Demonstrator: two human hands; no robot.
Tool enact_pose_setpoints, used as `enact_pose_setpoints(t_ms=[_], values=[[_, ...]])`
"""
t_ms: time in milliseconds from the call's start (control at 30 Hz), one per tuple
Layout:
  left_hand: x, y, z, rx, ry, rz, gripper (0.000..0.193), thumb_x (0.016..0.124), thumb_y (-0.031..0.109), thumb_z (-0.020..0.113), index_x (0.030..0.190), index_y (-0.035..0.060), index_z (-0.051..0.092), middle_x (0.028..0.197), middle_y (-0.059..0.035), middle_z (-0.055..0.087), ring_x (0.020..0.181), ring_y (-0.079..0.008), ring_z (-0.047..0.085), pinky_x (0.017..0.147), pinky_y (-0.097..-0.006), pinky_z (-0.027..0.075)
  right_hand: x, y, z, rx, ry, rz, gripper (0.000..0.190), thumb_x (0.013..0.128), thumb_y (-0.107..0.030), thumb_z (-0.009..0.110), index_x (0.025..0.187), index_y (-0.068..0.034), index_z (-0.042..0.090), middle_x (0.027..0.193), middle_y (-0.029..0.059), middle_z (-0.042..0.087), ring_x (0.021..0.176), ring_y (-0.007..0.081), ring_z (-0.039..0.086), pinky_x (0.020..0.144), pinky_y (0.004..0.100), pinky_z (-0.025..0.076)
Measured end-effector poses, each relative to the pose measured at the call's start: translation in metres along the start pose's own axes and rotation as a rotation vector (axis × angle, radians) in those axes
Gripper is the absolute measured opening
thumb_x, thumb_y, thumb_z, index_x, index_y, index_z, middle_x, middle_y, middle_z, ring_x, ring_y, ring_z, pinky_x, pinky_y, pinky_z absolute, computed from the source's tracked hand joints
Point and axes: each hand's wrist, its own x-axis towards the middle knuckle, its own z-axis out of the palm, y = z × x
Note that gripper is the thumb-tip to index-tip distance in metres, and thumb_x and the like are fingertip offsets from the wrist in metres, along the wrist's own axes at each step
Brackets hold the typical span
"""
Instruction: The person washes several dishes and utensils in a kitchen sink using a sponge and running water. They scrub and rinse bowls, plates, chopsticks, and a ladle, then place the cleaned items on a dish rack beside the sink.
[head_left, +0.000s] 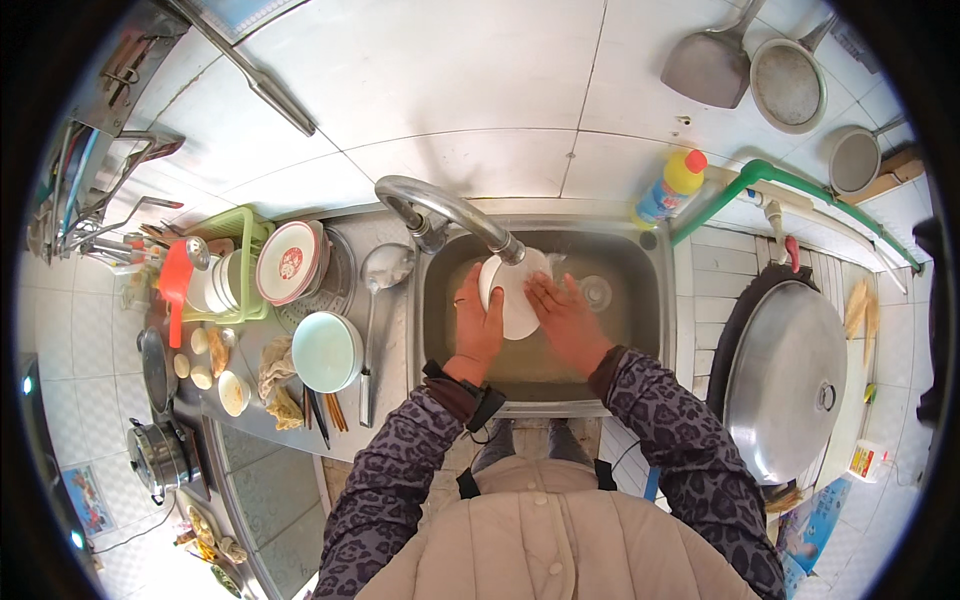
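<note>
A white bowl (511, 300) is held between both hands over the stainless-steel sink (630, 381), just under the spout of the curved faucet (457, 201). My left hand (478, 321) grips the bowl's left side, with fingers and thumb along its edge. The fingers of my right hand (564, 321) press flat on the bowl's surface at the right. Shallow, cloudy water lies in the basin around a round drain strainer (596, 292). Whether water runs from the spout is hard to see.
Left of the sink are a ladle (386, 268), stacked pale-blue bowls (324, 352), patterned plates (289, 262), chopsticks (335, 411) and a green dish rack (255, 255). A yellow bottle (667, 189) stands at the back right corner. A large lidded wok (787, 382) sits at the right.
</note>
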Motion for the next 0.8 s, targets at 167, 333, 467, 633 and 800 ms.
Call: enact_pose_setpoints(t_ms=[167, 333, 467, 633, 800], values=[[0.005, -0.005, 0.007, -0.088, 0.038, 0.009, 0.049, 0.094, 0.023, 0.049, 0.134, -0.0039, 0.038, 0.131, -0.0239, 0.045, 0.117, -0.037, 0.044, 0.1, -0.0421, 0.033, 0.002, -0.007, -0.001, 0.642, -0.157, 0.137, 0.048, 0.071, -0.006, 0.06, 0.117, 0.003, 0.053, 0.123, 0.0186, 0.051, 0.118, 0.0323, 0.047, 0.098, 0.0408, 0.039], [0.001, -0.011, 0.007, -0.096, -0.019, -0.055, 0.048, 0.095, 0.023, 0.047, 0.135, -0.0025, 0.038, 0.133, -0.0225, 0.044, 0.12, -0.0354, 0.042, 0.102, -0.0414, 0.032, 0.009, -0.007, 0.01, 0.32, 0.185, 0.174, 0.025, 0.069, -0.003, 0.06, 0.093, -0.001, 0.056, 0.097, 0.0152, 0.055, 0.093, 0.0347, 0.053, 0.081, 0.0429, 0.043], [-0.001, -0.011, 0.005, -0.17, -0.021, 0.007, 0.049, 0.095, 0.023, 0.047, 0.136, -0.0015, 0.037, 0.133, -0.0219, 0.043, 0.121, -0.0345, 0.041, 0.103, -0.0406, 0.031, 0.007, -0.002, 0.016, 0.559, -0.005, 0.272, 0.023, 0.064, -0.001, 0.063, 0.086, -0.003, 0.056, 0.088, 0.0126, 0.056, 0.089, 0.0343, 0.054, 0.077, 0.0416, 0.045], [-0.001, -0.004, 0.003, -0.12, -0.043, 0.056, 0.049, 0.096, 0.023, 0.046, 0.136, -0.002, 0.036, 0.133, -0.021, 0.043, 0.121, -0.0343, 0.041, 0.104, -0.04, 0.03, 0.003, -0.003, 0.016, 0.809, 0.093, 0.295, 0.02, 0.061, 0.004, 0.062, 0.077, -0.005, 0.054, 0.078, 0.0125, 0.056, 0.084, 0.036, 0.054, 0.073, 0.0425, 0.044], [0.003, 0.002, 0.001, -0.152, -0.04, 0.041, 0.048, 0.095, 0.023, 0.046, 0.136, -0.0024, 0.037, 0.132, -0.021, 0.043, 0.121, -0.0338, 0.041, 0.103, -0.0395, 0.03, 0.006, -0.007, 0.015, 0.802, 0.142, 0.329, 0.019, 0.061, 0.006, 0.06, 0.075, -0.005, 0.052, 0.08, 0.0127, 0.057, 0.084, 0.0361, 0.054, 0.073, 0.0435, 0.044]])
